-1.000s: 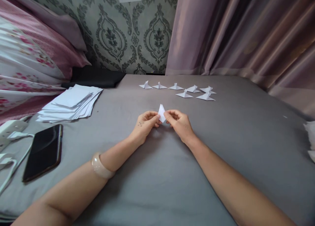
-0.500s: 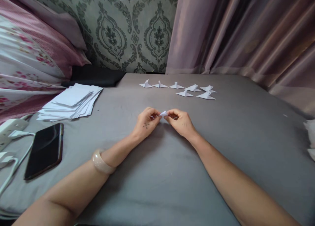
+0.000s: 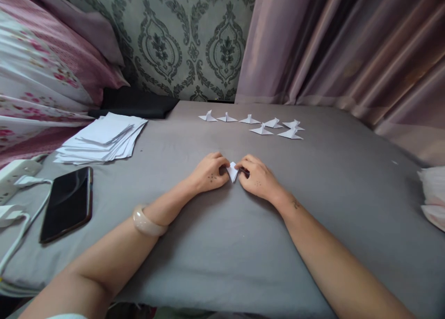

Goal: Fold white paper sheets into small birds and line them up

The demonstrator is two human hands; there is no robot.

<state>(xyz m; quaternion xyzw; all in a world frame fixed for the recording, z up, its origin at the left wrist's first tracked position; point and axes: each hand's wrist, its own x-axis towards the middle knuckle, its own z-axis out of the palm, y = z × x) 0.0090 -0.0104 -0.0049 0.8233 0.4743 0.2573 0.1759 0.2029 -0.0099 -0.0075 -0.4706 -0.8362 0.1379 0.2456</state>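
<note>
A small folded piece of white paper (image 3: pixel 232 171) lies on the grey bedsheet (image 3: pixel 222 245) between my two hands, only a small triangle of it showing. My left hand (image 3: pixel 209 173) presses on its left side with curled fingers. My right hand (image 3: pixel 255 179) pinches its right side, knuckles up. Both wrists rest on the sheet. Several finished white folded paper figures (image 3: pixel 261 124) stand in two short rows farther back.
A loose stack of white paper sheets (image 3: pixel 104 137) sits at the left. A black phone (image 3: pixel 67 203) lies nearer, beside a white power strip (image 3: pixel 14 172) and cables. Pink floral bedding is at the left, curtains at the right, white tissue (image 3: pixel 433 196) at the right edge.
The paper was held upright above the sheet; both hands have lowered it and now press it flat against the bed.
</note>
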